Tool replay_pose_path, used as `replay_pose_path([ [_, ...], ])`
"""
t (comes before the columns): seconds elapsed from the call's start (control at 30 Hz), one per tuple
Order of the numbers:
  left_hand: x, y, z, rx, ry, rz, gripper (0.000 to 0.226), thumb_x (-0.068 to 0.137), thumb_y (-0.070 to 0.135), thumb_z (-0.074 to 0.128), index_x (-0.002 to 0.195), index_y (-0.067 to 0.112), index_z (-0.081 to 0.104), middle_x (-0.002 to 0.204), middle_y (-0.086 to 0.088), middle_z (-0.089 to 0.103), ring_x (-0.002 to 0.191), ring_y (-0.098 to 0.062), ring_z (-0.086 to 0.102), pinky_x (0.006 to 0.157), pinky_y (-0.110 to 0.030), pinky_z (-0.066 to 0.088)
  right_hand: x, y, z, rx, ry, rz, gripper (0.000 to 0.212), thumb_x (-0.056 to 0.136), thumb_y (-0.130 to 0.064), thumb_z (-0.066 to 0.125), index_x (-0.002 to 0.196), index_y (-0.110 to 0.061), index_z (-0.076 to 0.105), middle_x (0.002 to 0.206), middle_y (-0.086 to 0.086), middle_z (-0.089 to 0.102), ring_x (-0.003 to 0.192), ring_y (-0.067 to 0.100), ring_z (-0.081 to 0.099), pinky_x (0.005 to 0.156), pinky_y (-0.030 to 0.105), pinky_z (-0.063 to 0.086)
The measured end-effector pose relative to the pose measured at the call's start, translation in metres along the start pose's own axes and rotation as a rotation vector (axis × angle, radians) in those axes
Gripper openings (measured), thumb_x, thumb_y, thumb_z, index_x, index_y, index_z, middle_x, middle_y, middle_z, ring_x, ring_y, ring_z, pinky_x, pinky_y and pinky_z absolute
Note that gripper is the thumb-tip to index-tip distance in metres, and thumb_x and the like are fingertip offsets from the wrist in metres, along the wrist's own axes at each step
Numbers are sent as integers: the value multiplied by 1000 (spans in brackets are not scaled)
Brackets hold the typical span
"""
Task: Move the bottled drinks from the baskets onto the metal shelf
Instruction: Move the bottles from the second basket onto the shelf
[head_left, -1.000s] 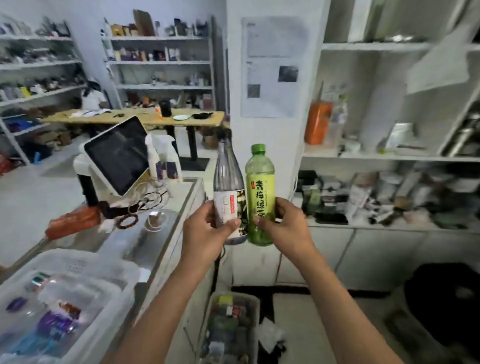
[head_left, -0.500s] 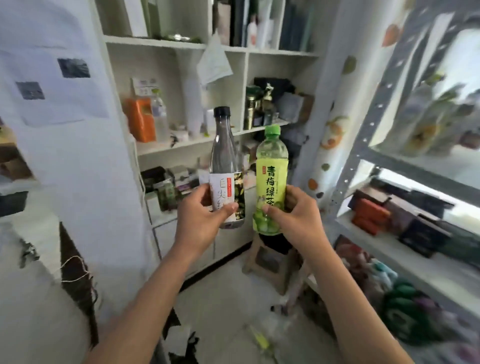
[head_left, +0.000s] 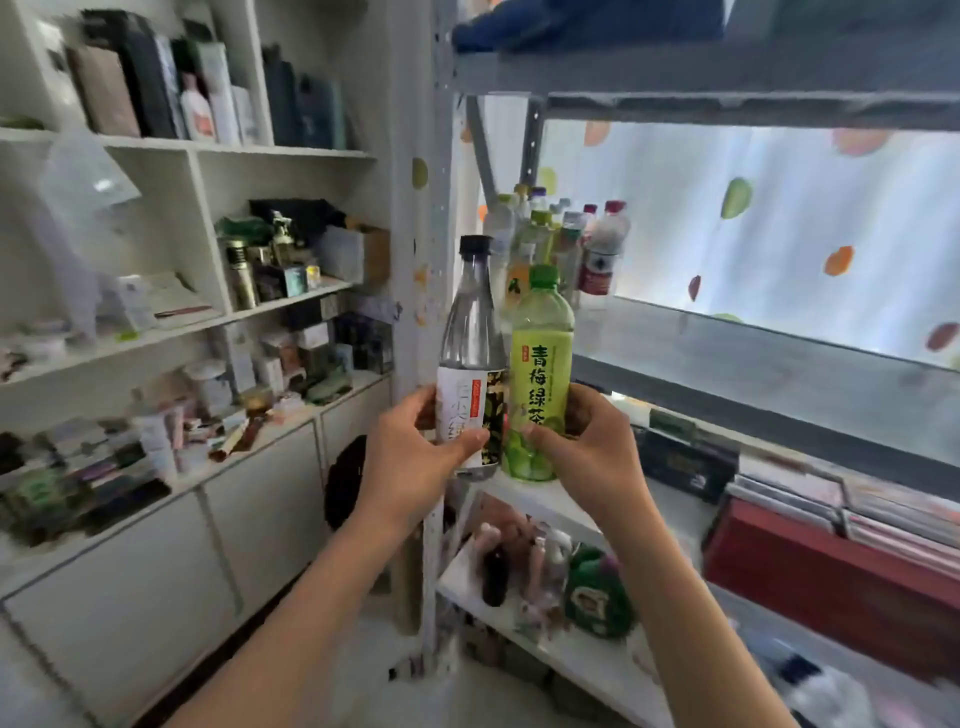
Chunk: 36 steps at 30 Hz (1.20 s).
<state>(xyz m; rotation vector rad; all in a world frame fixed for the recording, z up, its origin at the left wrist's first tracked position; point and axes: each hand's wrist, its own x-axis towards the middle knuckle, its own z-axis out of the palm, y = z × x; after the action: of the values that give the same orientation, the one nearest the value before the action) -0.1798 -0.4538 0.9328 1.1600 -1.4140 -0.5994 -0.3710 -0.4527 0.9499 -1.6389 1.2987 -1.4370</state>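
Observation:
My left hand (head_left: 415, 462) grips a clear bottle (head_left: 471, 332) with a black cap and a white label, upright. Right beside it, my right hand (head_left: 592, 457) grips a green tea bottle (head_left: 540, 358) with a green cap and a yellow-green label. The two bottles touch side by side in front of the grey metal shelf (head_left: 753, 358). At the shelf's far left end stands a cluster of several bottled drinks (head_left: 561, 244), just behind the two I hold. No basket is in view.
The shelf's grey upright post (head_left: 436, 182) stands just left of the held bottles. White cupboards with cluttered shelves (head_left: 171, 322) fill the left. Below the metal shelf lie boxes (head_left: 831, 551) and toys (head_left: 545, 571). A curtain with coloured spots (head_left: 779, 218) hangs behind.
My view has swung right from the counter and baskets to the metal shelf. Both hands kept holding the bottles upright and have come closer to the shelf.

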Motion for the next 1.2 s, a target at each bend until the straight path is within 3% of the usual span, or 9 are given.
replay_pose_path([
  [0.07,5,4,35,-27,-17,-22,60,68,32,88,122,25,64,101,18,71,93,4,66,81,-21,57,11,11,-29,-35,27,-14,39,77,-17,85,112,-20,67,98,-9,76,88,3,72,81,33,61],
  [0.2,19,9,82,-69,-57,-1,46,69,27,88,109,37,66,94,22,71,86,7,67,71,-12,55,31,32,-66,-102,71,-26,41,76,-21,85,112,-25,66,97,-14,74,89,-1,70,78,28,60],
  [0.37,58,1,116,-64,-102,14,51,70,27,86,117,26,66,101,15,70,88,6,65,72,-13,54,65,53,-80,-151,138,-28,38,76,-25,86,102,-38,62,92,-22,72,88,-5,68,71,17,57],
  [0.5,93,-12,133,-105,-132,15,47,71,28,85,115,29,66,102,15,71,90,3,66,75,-15,56,92,66,-78,-197,212,-16,45,76,-26,86,116,-24,64,103,-14,72,95,2,68,82,31,60],
  [0.63,125,-30,147,-130,-149,9,47,72,36,84,114,36,63,104,20,69,94,3,66,70,-14,55,125,70,-72,-232,259,-29,49,75,-27,86,118,-25,63,105,-16,70,97,0,67,83,28,59],
  [0.77,154,-36,158,-177,-153,18,46,74,34,83,116,33,64,106,19,69,99,0,65,79,-25,58,150,74,-72,-220,293,-20,49,75,-25,87,116,-28,61,100,-22,69,93,-8,66,77,22,59],
  [0.93,187,-34,176,-216,-110,52,40,73,33,83,104,46,62,101,27,68,97,7,62,71,-9,53,181,84,-79,-212,296,-33,50,76,-21,86,119,-24,61,101,-16,69,95,1,68,77,28,61],
  [1.07,216,-38,198,-209,-67,38,47,72,30,85,112,34,62,106,18,68,101,1,63,77,-18,57,211,96,-91,-198,274,-53,54,76,-21,86,123,-19,60,106,-13,69,98,4,67,78,26,60],
  [1.2,240,-41,220,-154,-27,33,52,69,25,87,114,27,61,104,15,67,96,2,64,75,-14,55,238,111,-111,-160,248,-65,52,76,-20,86,121,-21,61,108,-11,71,99,5,68,79,31,62],
])
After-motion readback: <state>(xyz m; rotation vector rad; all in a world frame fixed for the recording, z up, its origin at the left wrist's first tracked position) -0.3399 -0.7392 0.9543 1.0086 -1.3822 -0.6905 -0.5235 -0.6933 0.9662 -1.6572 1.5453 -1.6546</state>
